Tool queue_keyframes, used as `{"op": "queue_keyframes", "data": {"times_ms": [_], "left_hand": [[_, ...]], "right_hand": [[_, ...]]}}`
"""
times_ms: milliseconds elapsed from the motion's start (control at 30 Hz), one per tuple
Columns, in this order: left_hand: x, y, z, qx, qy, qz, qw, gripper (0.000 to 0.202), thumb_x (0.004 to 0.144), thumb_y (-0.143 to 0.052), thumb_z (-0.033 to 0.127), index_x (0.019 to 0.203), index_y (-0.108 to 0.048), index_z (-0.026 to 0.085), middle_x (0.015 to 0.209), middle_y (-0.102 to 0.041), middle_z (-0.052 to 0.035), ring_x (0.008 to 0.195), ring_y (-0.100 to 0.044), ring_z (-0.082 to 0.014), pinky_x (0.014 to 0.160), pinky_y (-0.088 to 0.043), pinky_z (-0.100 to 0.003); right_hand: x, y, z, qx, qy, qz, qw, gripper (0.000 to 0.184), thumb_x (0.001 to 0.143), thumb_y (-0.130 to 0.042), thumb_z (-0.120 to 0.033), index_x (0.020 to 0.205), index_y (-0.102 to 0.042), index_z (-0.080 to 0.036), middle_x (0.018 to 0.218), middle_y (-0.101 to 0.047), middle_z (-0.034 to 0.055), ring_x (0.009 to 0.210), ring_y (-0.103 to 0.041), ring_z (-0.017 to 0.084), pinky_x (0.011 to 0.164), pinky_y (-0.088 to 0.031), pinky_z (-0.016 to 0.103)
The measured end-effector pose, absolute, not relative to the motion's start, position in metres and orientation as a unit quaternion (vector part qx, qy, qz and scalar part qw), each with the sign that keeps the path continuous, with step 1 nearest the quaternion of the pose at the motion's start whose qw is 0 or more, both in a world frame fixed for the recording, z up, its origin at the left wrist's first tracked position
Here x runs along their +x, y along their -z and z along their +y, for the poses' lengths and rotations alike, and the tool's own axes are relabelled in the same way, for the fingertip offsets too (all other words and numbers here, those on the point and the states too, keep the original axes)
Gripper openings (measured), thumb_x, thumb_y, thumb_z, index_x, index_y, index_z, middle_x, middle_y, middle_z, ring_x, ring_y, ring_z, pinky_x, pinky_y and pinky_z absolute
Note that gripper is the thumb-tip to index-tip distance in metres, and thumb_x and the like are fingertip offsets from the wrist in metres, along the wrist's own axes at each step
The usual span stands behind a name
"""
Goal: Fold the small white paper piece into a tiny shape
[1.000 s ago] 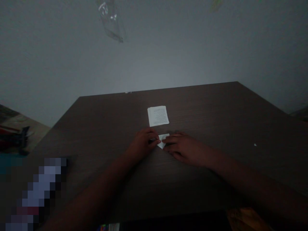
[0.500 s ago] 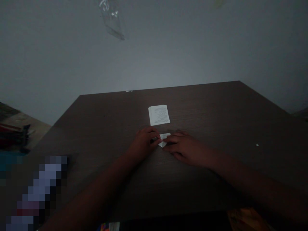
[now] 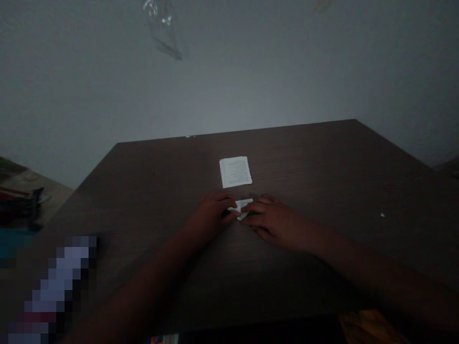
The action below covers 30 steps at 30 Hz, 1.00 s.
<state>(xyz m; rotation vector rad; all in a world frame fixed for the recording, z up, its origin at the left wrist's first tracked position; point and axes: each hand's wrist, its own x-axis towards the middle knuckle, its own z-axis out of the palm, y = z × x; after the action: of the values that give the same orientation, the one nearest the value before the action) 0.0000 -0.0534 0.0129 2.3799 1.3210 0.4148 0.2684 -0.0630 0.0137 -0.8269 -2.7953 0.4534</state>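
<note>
A small piece of printed paper (image 3: 245, 203), folded to a point at its near end, lies on the dark table between my two hands. My left hand (image 3: 215, 212) has its thumb and fingers closed on the paper's left side. From the right, my right hand (image 3: 274, 220) presses its fingertips down on the paper's other side, holding it against the tabletop. Both hands cover parts of the paper's edges. Just beyond them lies a stack of square printed paper sheets (image 3: 235, 172), its edges slightly uneven.
The brown wooden table (image 3: 304, 157) meets a grey wall (image 3: 251, 71). A clear plastic bag (image 3: 164, 31) hangs on the wall. One tiny white scrap (image 3: 382, 215) lies to the right. At lower left is a blurred-out pale object (image 3: 64, 272).
My left fingers have shifted slightly left, and more of the paper's folded middle shows between the hands. The right hand stays nearly in place. The whole view has drifted a little.
</note>
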Motion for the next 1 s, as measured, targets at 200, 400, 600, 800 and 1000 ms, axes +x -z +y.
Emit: {"op": "queue_keyframes", "data": {"times_ms": [200,400,600,800,1000], "left_hand": [[-0.006,-0.010,-0.057,0.859,-0.132,0.463,0.174,0.023,0.108,-0.081,0.019,0.128,-0.089,0.027,0.150,-0.083,-0.0095,0.139,-0.078,-0.0331,0.127,-0.059,-0.056],[-0.001,-0.014,-0.063,0.864,-0.127,0.461,0.158,0.020,0.108,-0.081,0.015,0.123,-0.091,0.023,0.150,-0.084,-0.0118,0.139,-0.079,-0.0351,0.128,-0.061,-0.054],[0.001,-0.013,-0.065,0.872,-0.109,0.455,0.143,0.025,0.110,-0.078,0.017,0.133,-0.088,0.022,0.152,-0.083,-0.0136,0.144,-0.078,-0.0341,0.130,-0.060,-0.056],[0.002,-0.012,-0.066,0.863,-0.121,0.467,0.153,0.025,0.108,-0.079,0.017,0.130,-0.090,0.022,0.155,-0.082,-0.0132,0.144,-0.078,-0.0348,0.130,-0.061,-0.053],[0.002,-0.014,-0.067,0.861,-0.135,0.465,0.154,0.025,0.107,-0.078,0.019,0.127,-0.091,0.026,0.151,-0.084,-0.0110,0.142,-0.079,-0.0334,0.129,-0.062,-0.052]], "right_hand": [[0.270,-0.014,-0.062,-0.274,-0.162,-0.942,0.104,0.027,0.112,-0.069,-0.018,0.130,-0.088,-0.024,0.153,-0.081,0.0164,0.142,-0.074,0.038,0.128,-0.053,0.066],[0.269,-0.010,-0.061,-0.299,-0.178,-0.927,0.139,0.036,0.116,-0.064,-0.020,0.147,-0.082,-0.024,0.149,-0.084,0.0146,0.139,-0.077,0.034,0.129,-0.053,0.062],[0.263,-0.003,-0.061,-0.320,-0.145,-0.925,0.142,0.046,0.113,-0.066,-0.019,0.158,-0.077,-0.021,0.162,-0.075,0.0185,0.141,-0.073,0.036,0.125,-0.058,0.060],[0.261,0.000,-0.063,-0.319,-0.136,-0.929,0.132,0.041,0.115,-0.067,-0.023,0.154,-0.079,-0.018,0.161,-0.076,0.0198,0.140,-0.074,0.035,0.126,-0.058,0.059],[0.260,-0.004,-0.065,-0.323,-0.124,-0.930,0.125,0.039,0.116,-0.066,-0.023,0.151,-0.081,-0.018,0.161,-0.077,0.0189,0.139,-0.075,0.035,0.125,-0.060,0.057]]}}
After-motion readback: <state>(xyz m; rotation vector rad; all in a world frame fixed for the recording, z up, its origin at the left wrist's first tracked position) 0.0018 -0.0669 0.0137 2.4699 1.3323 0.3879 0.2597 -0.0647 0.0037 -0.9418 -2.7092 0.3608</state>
